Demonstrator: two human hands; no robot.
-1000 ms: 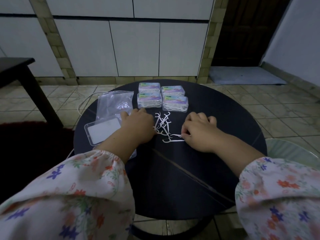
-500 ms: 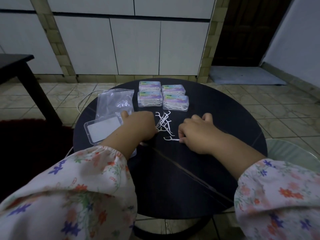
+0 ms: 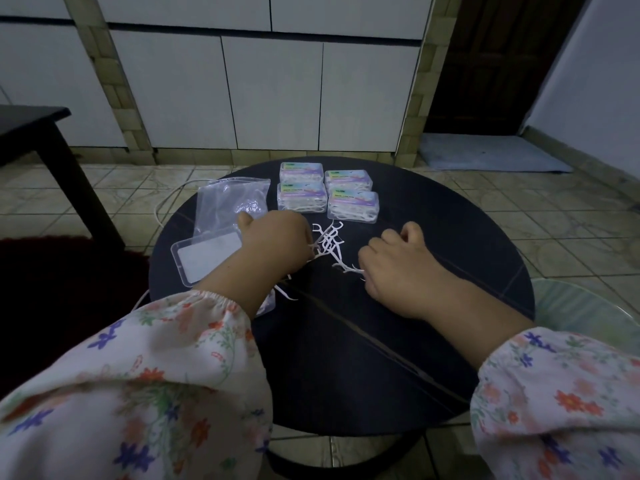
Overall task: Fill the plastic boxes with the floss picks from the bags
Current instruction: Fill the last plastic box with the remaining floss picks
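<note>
The floss picks (image 3: 328,241) lie in a loose white heap on the dark round worktop (image 3: 433,244), between your two hands and just in front of the four closed plastic boxes (image 3: 327,195) that already look full. Your left hand (image 3: 277,242) rests at the left edge of the heap with its fingers curled down; some picks stick out under it, so it seems to gather or hold a few, but the fingertips are hidden and I cannot tell this for sure. Your right hand (image 3: 398,261) has its fingers bent onto the worktop, and it seems to pinch one or two picks (image 3: 348,268) at its near edge.

These picks are very light and thin — stiff plastic, a little slippery on the smooth surface, and their bowed heads hook into each other easily. I judge that you should take them by the straight handle, not by the thread end, and line several of them up in the same direction before lifting; a tangled bunch will probably not sit flat in a box.

The open box (image 3: 207,254) waits to the left of your left hand, partly under the forearm, and the clear bag (image 3: 230,206) lies behind it — soft, crinkly, nearly empty.
</note>
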